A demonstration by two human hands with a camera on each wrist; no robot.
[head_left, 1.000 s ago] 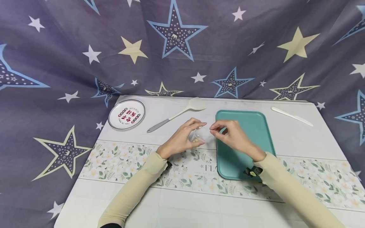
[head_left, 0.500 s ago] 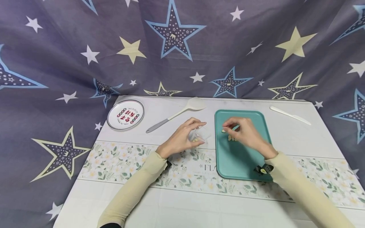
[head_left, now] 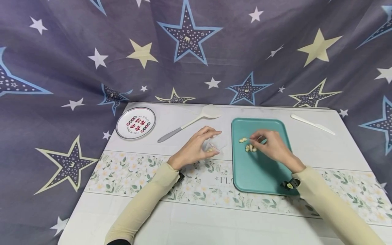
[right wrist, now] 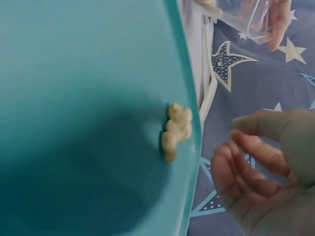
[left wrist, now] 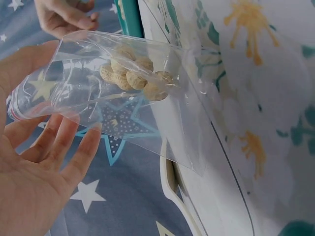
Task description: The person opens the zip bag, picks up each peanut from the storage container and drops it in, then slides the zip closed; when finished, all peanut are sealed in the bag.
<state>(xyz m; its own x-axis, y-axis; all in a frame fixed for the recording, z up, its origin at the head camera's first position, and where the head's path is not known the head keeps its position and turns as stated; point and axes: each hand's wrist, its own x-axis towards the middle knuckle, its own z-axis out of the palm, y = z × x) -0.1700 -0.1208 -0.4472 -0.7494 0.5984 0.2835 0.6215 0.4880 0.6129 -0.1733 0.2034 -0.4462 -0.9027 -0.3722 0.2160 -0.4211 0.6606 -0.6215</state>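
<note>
My left hand holds a clear zip bag near its mouth, thumb on one side and fingers on the other. Several unshelled peanuts lie in the bag's lower end. Over the teal tray, my right hand has loosely bent fingers, and nothing shows between thumb and forefinger in the right wrist view. Close to its fingertips one peanut lies on the tray. A small row of peanuts lies just nearer the person, partly beneath the hand in the head view.
A white spatula with a grey handle lies behind the left hand. At the back left stands a round plate with red lettering. A white knife lies right of the tray. A star-patterned cloth hangs behind the table.
My right hand has gone from beside the bag to over the tray, let go of a peanut there, and drawn slightly right. The left hand and bag have stayed put.
</note>
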